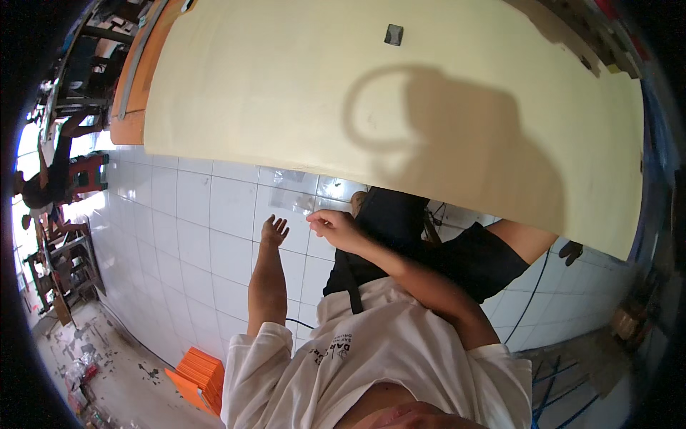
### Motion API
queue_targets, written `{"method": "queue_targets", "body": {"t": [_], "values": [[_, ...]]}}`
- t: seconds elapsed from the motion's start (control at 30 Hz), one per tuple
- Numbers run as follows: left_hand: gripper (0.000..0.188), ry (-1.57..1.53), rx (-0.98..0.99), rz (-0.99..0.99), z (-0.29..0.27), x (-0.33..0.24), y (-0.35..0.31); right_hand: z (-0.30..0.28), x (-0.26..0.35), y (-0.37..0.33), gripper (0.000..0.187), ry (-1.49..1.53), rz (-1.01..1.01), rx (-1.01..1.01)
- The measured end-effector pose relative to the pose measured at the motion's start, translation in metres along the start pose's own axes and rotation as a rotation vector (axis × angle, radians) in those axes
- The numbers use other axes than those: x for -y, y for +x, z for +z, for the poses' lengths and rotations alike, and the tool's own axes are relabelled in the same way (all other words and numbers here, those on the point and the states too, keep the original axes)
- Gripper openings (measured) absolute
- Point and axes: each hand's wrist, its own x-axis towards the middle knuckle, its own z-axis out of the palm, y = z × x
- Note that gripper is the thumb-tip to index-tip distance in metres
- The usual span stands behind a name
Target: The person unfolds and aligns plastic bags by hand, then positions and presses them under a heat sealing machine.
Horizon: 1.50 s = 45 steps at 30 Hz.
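Two bare hands noted, both short of the table's near edge. The left hand (274,230) has its fingers spread, nothing in it. The right hand (334,227) has its fingers bent; from here I cannot tell whether they press together. The pale yellow table (250,93) lies ahead, touched by neither; on it, well apart, sits a small dark grey object (394,35). An orange stack (199,375) stands to the person's left.

The table (250,86) is looking smooth and matt, the floor tiles (193,194) are shining glossy, and the shirt (407,322) and shorts (493,264) are showing matt cloth.
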Motion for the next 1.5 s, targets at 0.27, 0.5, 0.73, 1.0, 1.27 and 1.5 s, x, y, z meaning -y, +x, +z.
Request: {"method": "queue_targets", "body": {"t": [0.27, 0.5, 0.73, 1.0, 1.27, 1.5], "values": [[0.054, 1.242, -0.022, 0.581, 0.017, -0.002, 0.032, -0.085, 0.206, -0.153, 0.026, -0.565, -0.900, -0.138], [0.056, 1.227, 0.009, 0.955, 0.157, 0.019, 0.101, -0.135, 0.263, -0.185, 0.051, -1.458, -0.573, -0.487], [0.053, 1.148, -0.090, 0.949, 0.235, 0.012, 0.130, -0.146, 0.242, -0.174, 0.061, -1.648, -0.449, -0.392], [0.048, 1.231, -0.093, 0.825, 0.316, 0.027, 0.157, -0.158, 0.230, -0.180, 0.052, -1.736, -0.530, -0.444], [0.044, 1.240, -0.098, 0.785, 0.337, 0.054, 0.175, -0.181, 0.200, -0.186, 0.047, -1.774, -0.624, -0.550], [0.041, 1.083, -0.098, 0.884, 0.303, 0.048, 0.161, -0.180, 0.187, -0.195, 0.052, -1.665, -0.605, -0.650]]}}
